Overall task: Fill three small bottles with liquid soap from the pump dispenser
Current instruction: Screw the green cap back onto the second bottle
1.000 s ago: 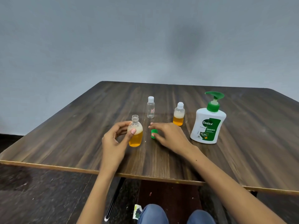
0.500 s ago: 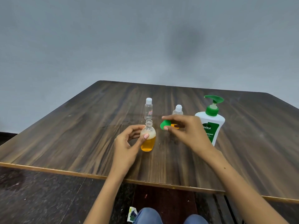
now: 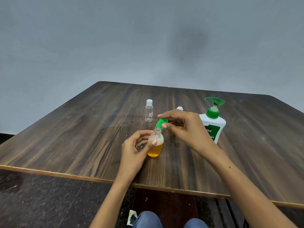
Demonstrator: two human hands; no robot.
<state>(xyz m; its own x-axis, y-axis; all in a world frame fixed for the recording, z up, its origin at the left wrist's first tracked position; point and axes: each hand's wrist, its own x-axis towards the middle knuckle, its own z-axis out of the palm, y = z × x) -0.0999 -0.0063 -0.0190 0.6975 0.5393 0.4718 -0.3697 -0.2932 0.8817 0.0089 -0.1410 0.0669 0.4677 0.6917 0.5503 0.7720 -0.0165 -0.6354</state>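
Observation:
A small round bottle [image 3: 155,144] with orange soap and foam stands open on the wooden table [image 3: 82,137]. My left hand [image 3: 136,148] grips it by the shoulder. My right hand [image 3: 182,127] pinches a green cap [image 3: 160,123], tilted just above the bottle's neck. An empty clear bottle [image 3: 149,113] with a white cap stands behind. A second capped bottle [image 3: 179,108] is mostly hidden behind my right hand. The white pump dispenser [image 3: 213,123] with a green pump stands at the right.
The table's front edge [image 3: 65,174] runs just below my forearms. A grey wall rises behind the table. My knees and a small paper scrap [image 3: 131,219] on the dark floor show under the edge.
My right hand picked the green cap off the table and carried it up and left to just above the bottle's neck. My left hand kept its grip on the bottle.

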